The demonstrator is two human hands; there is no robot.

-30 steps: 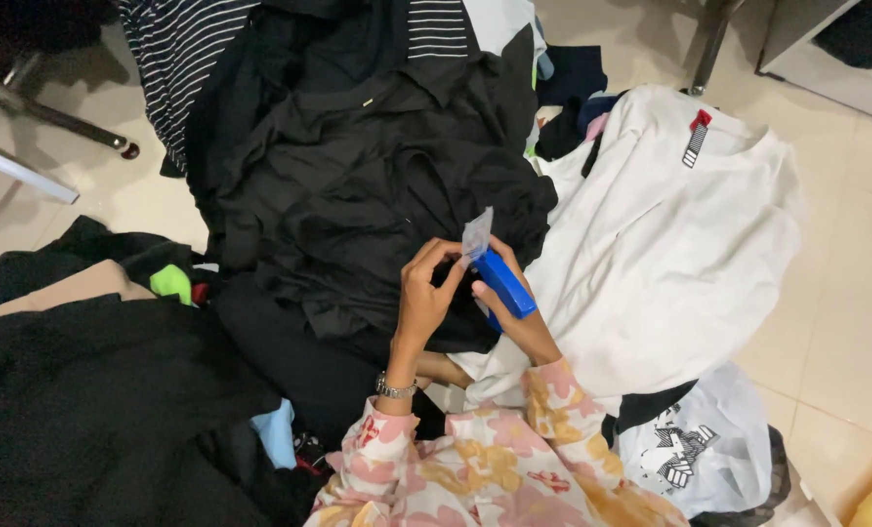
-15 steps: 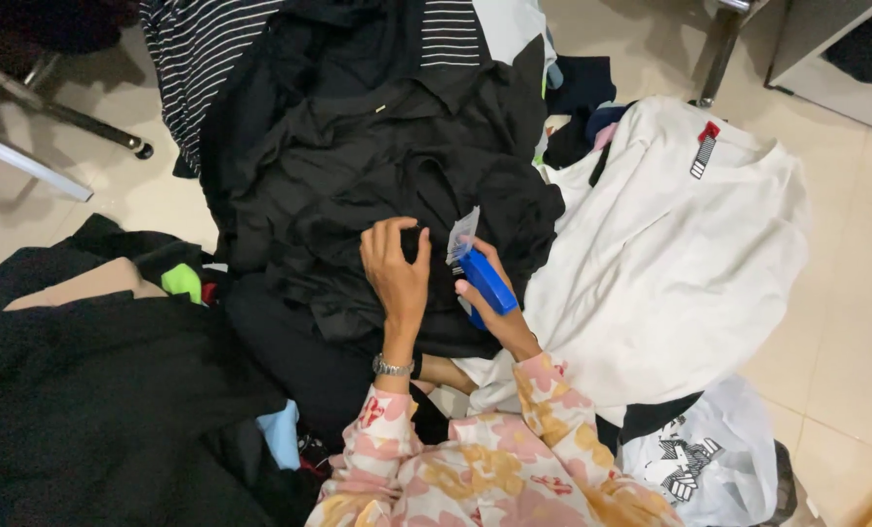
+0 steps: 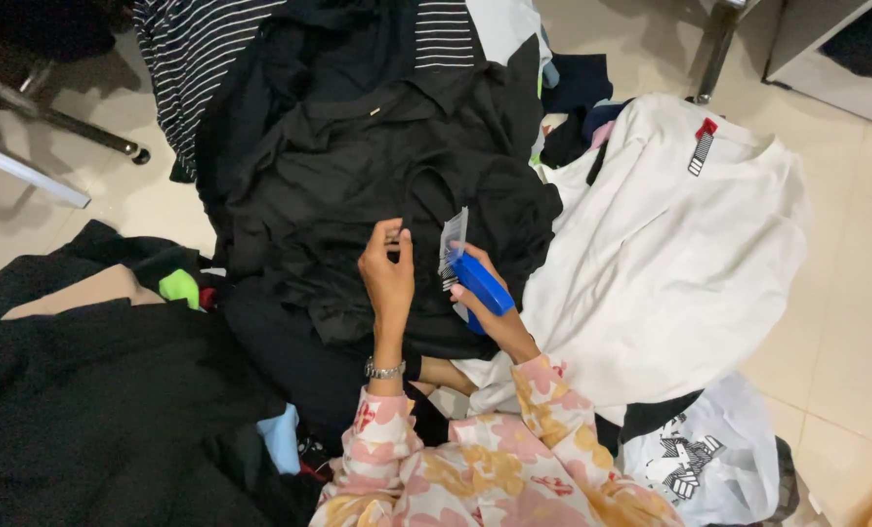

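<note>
A: Left hand [image 3: 389, 278] pinches a fold of the black garment [image 3: 377, 185], fingers together on the cloth; garment lies spread on the floor pile, just ahead of the person.

B: Right hand [image 3: 485, 307]?

A: Fingers clamped round a blue tagging tool [image 3: 480, 285]; pale tag [image 3: 452, 239] at its tip, just beside the fold; not yet fixed to the cloth. White shirt [image 3: 670, 254] lies to the right, untouched.

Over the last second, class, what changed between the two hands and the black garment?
The left hand left the blue plastic tool, moved left and pinched a fold of the crumpled black garment. The right hand kept gripping the tool; the white shirt stayed put.
</note>
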